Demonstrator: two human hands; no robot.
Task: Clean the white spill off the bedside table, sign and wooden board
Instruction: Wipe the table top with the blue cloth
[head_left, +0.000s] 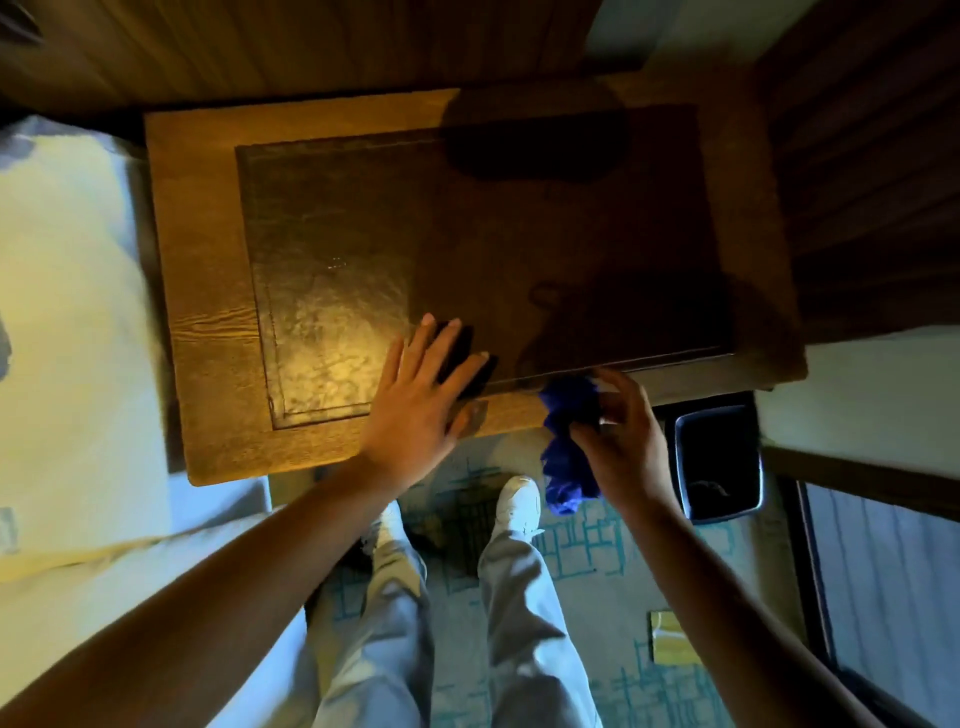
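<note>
Here, left hand (415, 400) flat, right hand (621, 431) gripping cloth (566, 441)

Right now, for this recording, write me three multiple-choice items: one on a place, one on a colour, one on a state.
1. Where is the waste bin?
A. on the table
B. on the floor, right of the bedside table
C. on the bed

2. What colour is the cloth?
A. blue
B. white
C. red

3. How is the left hand?
A. clenched in a fist
B. holding the cloth
C. flat, fingers spread on the table

Key: 1 B, the bin stands on carpet below the table's right edge. 2 A, the cloth in the right hand is blue. 3 C, straight fingers rest on the top.
</note>
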